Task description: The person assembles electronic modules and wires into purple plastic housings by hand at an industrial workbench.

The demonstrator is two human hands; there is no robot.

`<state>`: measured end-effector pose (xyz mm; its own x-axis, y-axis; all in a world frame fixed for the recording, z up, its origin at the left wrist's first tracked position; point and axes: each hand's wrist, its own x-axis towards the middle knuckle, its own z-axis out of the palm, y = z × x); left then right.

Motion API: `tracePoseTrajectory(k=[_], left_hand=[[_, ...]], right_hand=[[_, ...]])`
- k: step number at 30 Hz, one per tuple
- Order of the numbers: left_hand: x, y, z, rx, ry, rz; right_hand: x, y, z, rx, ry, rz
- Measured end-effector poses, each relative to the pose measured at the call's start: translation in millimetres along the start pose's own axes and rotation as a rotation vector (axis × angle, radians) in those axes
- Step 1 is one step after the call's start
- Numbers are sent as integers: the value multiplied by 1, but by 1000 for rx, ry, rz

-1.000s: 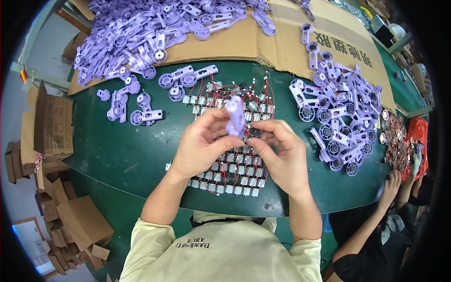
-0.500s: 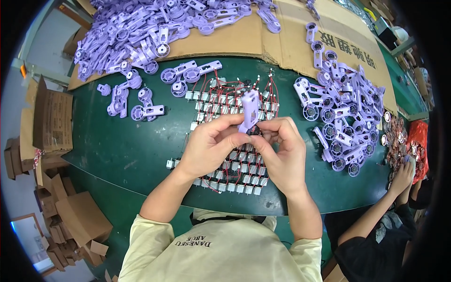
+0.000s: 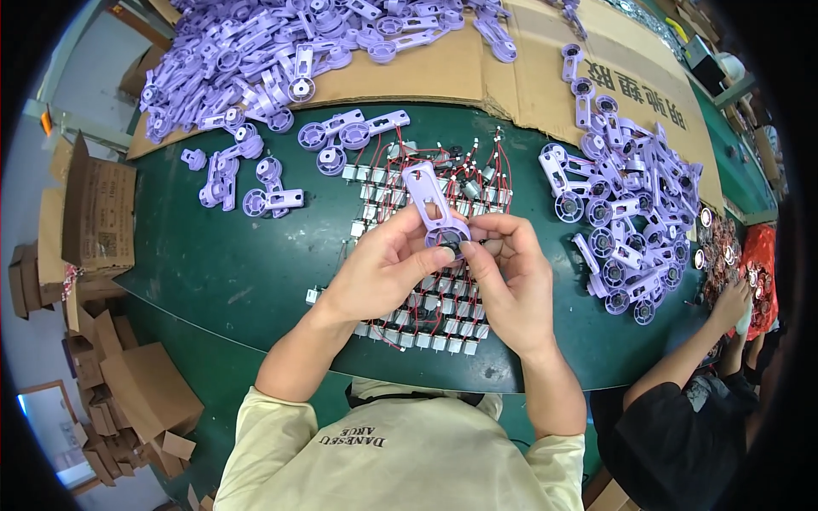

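Observation:
Both my hands hold one purple plastic housing above the table, its slotted handle pointing away from me and its round ring end toward me. My left hand grips the ring's left side, thumb on top. My right hand pinches the ring's right side between thumb and fingers, near something dark inside the ring that I cannot make out clearly. Under my hands lie rows of small silvery motors with red wires, partly hidden by the hands.
A large heap of purple housings rests on flattened cardboard at the far left. More housings, many with dark centres, pile up at right. A co-worker's hand is beside a red bag. Cardboard boxes stand at left.
The housing has turned in my hands from nearly edge-on to showing its slotted face and ring. Its handle now leans left. The co-worker's hand has shifted slightly.

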<state>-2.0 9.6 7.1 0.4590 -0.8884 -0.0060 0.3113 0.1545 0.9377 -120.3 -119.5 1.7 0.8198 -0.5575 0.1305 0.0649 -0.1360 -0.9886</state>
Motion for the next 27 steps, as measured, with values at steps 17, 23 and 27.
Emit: tracePoseTrajectory(k=[17,23,27], left_hand=[[3,1,0,94,78,-22],[2,-3,9,21,111,-67],[0,-9,11,158,103,93]], right_hand=[[10,-6,-9,341,-9,142],[7,-10,-3,576,-56,225],[6,-8,-4,546,-58,210]])
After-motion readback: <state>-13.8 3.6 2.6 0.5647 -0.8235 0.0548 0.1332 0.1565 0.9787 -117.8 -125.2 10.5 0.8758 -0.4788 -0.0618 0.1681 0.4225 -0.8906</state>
